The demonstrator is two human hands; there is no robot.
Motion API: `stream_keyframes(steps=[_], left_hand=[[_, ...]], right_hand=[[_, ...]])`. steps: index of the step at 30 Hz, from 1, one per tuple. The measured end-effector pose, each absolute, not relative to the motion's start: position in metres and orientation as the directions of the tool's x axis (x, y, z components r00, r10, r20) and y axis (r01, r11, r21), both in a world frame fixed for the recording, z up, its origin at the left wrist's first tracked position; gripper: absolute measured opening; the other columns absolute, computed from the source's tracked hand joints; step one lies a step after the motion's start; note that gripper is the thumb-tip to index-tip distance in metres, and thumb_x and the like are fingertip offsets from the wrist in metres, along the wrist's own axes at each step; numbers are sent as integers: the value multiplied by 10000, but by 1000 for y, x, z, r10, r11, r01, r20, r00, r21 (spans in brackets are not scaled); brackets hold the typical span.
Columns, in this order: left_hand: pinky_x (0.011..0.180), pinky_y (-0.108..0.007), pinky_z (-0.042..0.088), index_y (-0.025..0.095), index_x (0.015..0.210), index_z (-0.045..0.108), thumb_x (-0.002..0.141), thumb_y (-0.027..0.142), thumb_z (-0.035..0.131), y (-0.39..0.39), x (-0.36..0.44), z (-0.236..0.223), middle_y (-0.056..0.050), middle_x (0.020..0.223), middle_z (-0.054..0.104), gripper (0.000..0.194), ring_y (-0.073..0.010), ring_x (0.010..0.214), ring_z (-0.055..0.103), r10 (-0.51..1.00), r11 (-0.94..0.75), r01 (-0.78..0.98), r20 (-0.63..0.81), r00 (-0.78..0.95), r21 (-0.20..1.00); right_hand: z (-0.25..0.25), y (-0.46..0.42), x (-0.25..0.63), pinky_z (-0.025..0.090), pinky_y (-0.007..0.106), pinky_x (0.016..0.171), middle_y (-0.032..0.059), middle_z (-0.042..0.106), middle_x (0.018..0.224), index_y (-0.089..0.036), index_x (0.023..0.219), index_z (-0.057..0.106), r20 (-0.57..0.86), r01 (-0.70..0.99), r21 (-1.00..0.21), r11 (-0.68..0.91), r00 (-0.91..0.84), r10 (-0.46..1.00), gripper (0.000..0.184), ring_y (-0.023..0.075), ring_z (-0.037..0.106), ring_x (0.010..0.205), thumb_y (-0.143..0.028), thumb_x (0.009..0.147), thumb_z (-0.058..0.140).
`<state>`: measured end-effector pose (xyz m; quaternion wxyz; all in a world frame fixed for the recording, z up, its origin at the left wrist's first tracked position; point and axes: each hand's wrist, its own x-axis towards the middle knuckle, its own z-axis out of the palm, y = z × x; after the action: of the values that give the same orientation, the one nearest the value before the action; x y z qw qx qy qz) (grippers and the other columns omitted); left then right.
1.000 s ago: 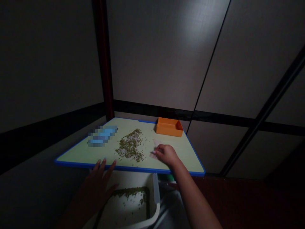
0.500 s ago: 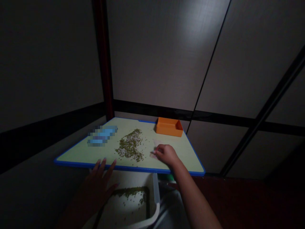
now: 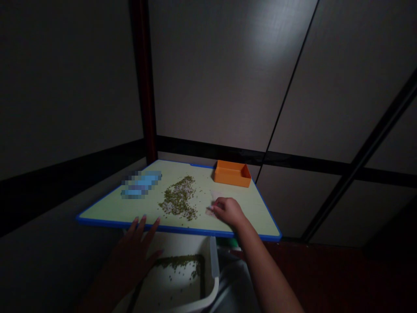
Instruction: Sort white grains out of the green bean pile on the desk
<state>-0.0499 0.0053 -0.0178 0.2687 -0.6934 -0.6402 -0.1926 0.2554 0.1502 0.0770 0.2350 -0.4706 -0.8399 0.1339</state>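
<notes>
A loose heap of small green beans (image 3: 178, 198), like mung beans, is spread over the pale tabletop (image 3: 110, 208), mixed with whitish bits. To the right of the heap, my right hand (image 3: 228, 211) rests low on the surface, thumb and fingers pinched together. What they hold, if anything, is too small to make out. A faint pinkish patch (image 3: 213, 194) shows on the table around those fingertips. My left hand (image 3: 138, 243) has its fingers spread, with the tips on the blue front edge of the table.
An orange open box (image 3: 232, 177) stands at the table's back right. Toward the left lies a blurred-out light blue object (image 3: 141, 184). Below the front edge is a white bin (image 3: 213, 261) with more beans inside. Panelled walls (image 3: 208, 87) rise behind and left.
The view has shifted very slightly. Both hands, the beans and the box keep their places.
</notes>
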Motion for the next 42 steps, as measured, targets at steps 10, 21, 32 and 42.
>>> stream_keyframes(steps=[10, 21, 32, 42], left_hand=[[982, -526, 471, 210, 1413, 491, 863, 559, 472, 5, -51, -19, -231, 1453, 489, 653, -419, 1356, 442, 763, -48, 982, 628, 154, -184], [1039, -519, 432, 218, 1402, 503, 873, 565, 446, 5, -52, -21, -191, 1468, 490, 635, -375, 1395, 404, 779, -52, 992, 617, 113, -117], [1012, -531, 454, 213, 1381, 530, 853, 590, 465, 5, -50, -18, -204, 1463, 494, 653, -397, 1374, 430, 794, -39, 995, 601, 89, -96], [1011, -520, 455, 217, 1381, 528, 847, 547, 478, 4, -49, -14, -191, 1439, 521, 630, -383, 1359, 449, 794, -40, 990, 597, 114, -137]], right_hand=[[77, 150, 255, 297, 227, 566, 38, 729, 739, -184, 889, 750, 269, 721, -460, 519, -443, 855, 213, 130, 566, 620, -369, 873, 645], [78, 150, 256, 310, 231, 576, 42, 734, 763, -194, 906, 754, 270, 731, -442, 520, -445, 854, 221, 140, 585, 651, -384, 875, 645], [74, 152, 255, 301, 231, 564, 37, 726, 731, -193, 884, 750, 274, 727, -442, 526, -449, 850, 230, 134, 576, 625, -392, 879, 634], [76, 151, 256, 308, 229, 565, 34, 725, 732, -193, 889, 751, 265, 724, -455, 518, -445, 855, 230, 132, 562, 615, -390, 877, 634]])
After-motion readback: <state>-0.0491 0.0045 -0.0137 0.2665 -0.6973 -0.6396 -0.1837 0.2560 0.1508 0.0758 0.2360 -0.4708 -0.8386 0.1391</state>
